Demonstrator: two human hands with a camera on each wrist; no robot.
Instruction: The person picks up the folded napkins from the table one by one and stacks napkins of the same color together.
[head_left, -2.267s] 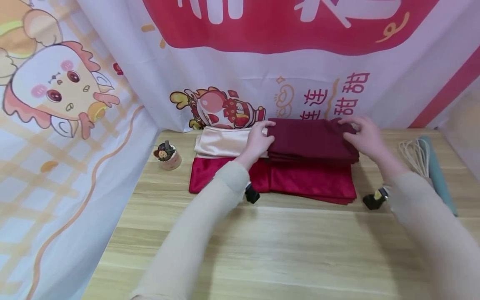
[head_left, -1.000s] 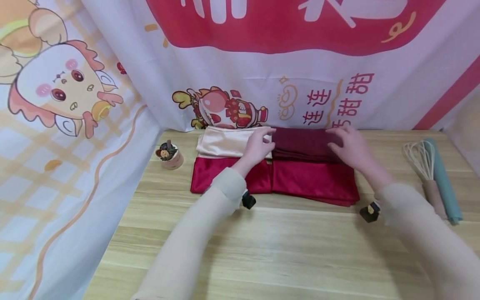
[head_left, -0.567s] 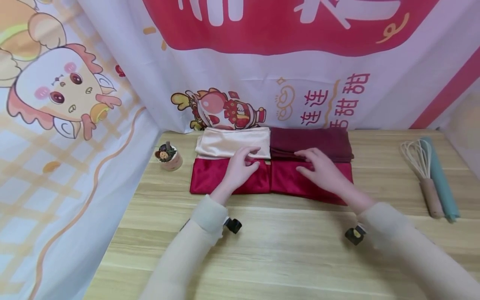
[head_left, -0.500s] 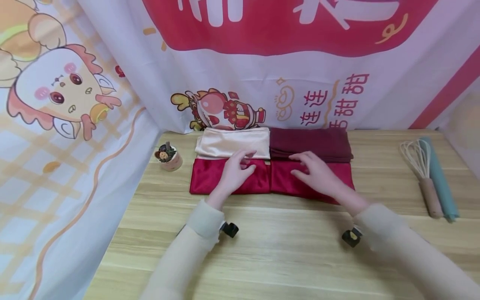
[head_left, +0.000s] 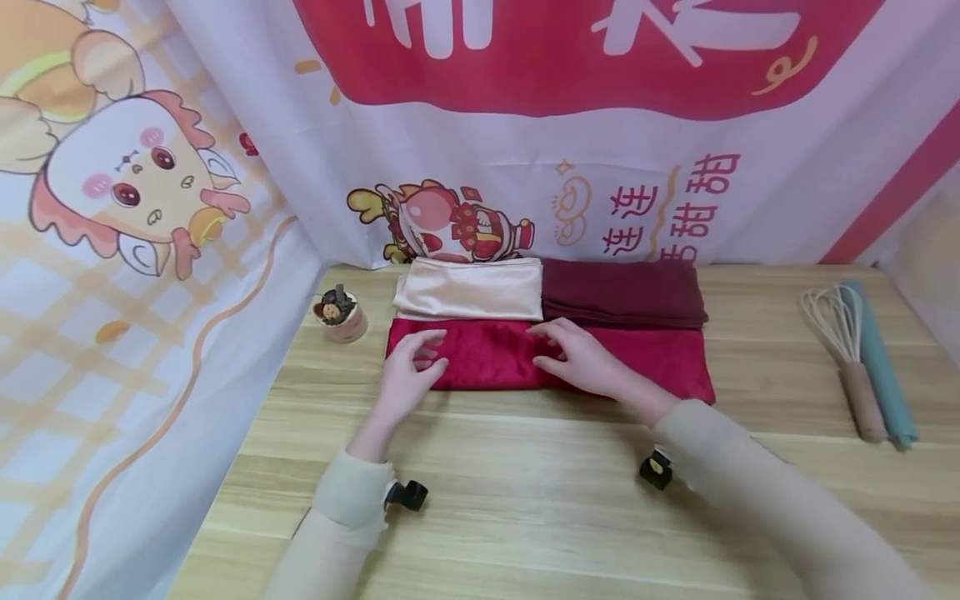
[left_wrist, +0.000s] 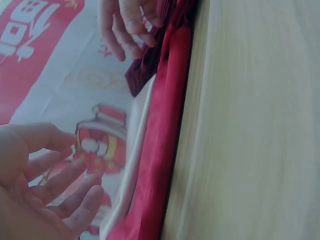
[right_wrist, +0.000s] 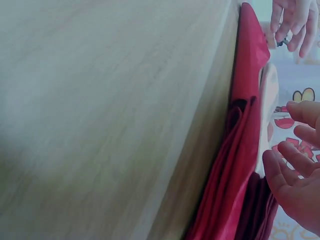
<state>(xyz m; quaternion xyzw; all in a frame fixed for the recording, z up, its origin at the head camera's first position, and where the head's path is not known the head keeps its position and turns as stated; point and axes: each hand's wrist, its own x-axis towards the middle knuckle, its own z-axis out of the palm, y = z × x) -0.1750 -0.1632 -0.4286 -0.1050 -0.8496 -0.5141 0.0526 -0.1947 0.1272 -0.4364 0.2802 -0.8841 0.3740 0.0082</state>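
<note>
Four folded cloths lie in a two-by-two block at the back of the table in the head view: a cream satin cloth [head_left: 468, 287], a dark maroon cloth [head_left: 622, 292] and, in front, two crimson cloths, left [head_left: 487, 358] and right [head_left: 675, 358]. Over the left end of the front row is my left hand [head_left: 408, 371], fingers loosely bent and holding nothing. My right hand [head_left: 581, 358] hovers near the seam between the crimson cloths, also holding nothing. Both wrist views show the fingers spread, apart from the fabric. Parts of the crimson cloths are hidden under the hands.
A small potted ornament [head_left: 341, 315] stands left of the cloths. On the right lie a whisk [head_left: 843, 350] with a wooden handle and a teal rolled item [head_left: 881, 367]. A printed curtain [head_left: 450, 133] hangs behind the wooden table [head_left: 525, 492].
Both hands have drawn back from the maroon cloth toward the front row, then shifted left. The maroon cloth, raised between them at first, now lies flat behind the crimson one.
</note>
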